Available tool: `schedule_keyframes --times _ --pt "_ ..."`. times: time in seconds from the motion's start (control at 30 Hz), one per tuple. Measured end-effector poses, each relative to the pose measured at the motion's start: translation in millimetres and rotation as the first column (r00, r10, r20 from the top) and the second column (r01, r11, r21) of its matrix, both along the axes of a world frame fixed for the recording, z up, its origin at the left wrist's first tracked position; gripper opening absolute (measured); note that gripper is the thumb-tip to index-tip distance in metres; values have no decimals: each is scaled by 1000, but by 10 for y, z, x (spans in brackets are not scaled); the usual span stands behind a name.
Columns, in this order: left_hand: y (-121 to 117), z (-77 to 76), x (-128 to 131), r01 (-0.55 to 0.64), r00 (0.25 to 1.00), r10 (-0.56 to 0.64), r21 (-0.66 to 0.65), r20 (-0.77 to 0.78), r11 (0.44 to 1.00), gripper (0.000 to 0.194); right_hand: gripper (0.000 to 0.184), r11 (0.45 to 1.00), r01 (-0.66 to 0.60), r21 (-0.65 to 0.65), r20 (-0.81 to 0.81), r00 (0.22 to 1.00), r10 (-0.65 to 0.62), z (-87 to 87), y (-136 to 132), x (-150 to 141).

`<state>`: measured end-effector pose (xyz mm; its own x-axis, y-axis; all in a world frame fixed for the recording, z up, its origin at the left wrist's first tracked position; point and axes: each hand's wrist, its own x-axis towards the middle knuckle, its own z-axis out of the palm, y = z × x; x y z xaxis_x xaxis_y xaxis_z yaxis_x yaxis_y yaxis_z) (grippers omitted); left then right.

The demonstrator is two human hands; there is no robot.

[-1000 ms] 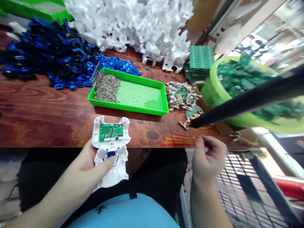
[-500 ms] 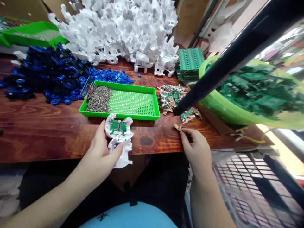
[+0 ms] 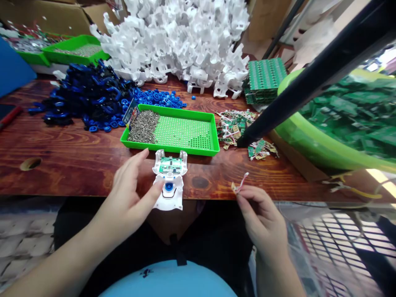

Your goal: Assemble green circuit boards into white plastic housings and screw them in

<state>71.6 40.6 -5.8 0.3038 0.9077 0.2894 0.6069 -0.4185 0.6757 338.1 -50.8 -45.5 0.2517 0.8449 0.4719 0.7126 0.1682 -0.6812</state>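
My left hand [image 3: 131, 187] is spread beside a white plastic housing [image 3: 168, 202], its thumb over the left edge of the lower part and its fingers off the shell. The housing lies at the table's front edge in two joined parts. A green circuit board [image 3: 170, 165] sits in the upper part, and a blue round button [image 3: 168, 187] in the lower. Over the table's edge to the right, my right hand [image 3: 262, 218] pinches a small wired circuit board [image 3: 235, 188] with red and white wires between thumb and fingers.
A green tray [image 3: 185, 150] of screws lies behind the housing. Small wired boards [image 3: 235, 123] are heaped to its right. White shells [image 3: 182, 45] and blue-black parts [image 3: 89, 90] pile up behind. A dark pole [image 3: 287, 90] slants across a green tub [image 3: 297, 140] of boards.
The housing has been turned upright and set at the table's edge, and my left fingers have opened off it. My right hand has drawn the small wired board closer to me. The view has shifted left.
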Motion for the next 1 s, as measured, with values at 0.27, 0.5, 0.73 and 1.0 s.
schedule_keyframes --times 0.27,0.5,0.73,1.0 --pt "-264 409 -42 709 703 -578 338 -415 620 33 16 756 -638 -150 -470 718 513 472 -83 -577" --pt "-334 196 -212 666 746 -643 213 -172 715 35 34 770 -638 -28 -337 731 593 439 -129 -685" --pt "-379 193 -216 598 801 -598 16 -11 801 35 37 831 -556 11 -184 816 548 422 -100 -735" --pt "-417 192 -184 458 881 -443 -65 162 887 31 34 858 -513 -21 -284 826 487 445 -99 -820"
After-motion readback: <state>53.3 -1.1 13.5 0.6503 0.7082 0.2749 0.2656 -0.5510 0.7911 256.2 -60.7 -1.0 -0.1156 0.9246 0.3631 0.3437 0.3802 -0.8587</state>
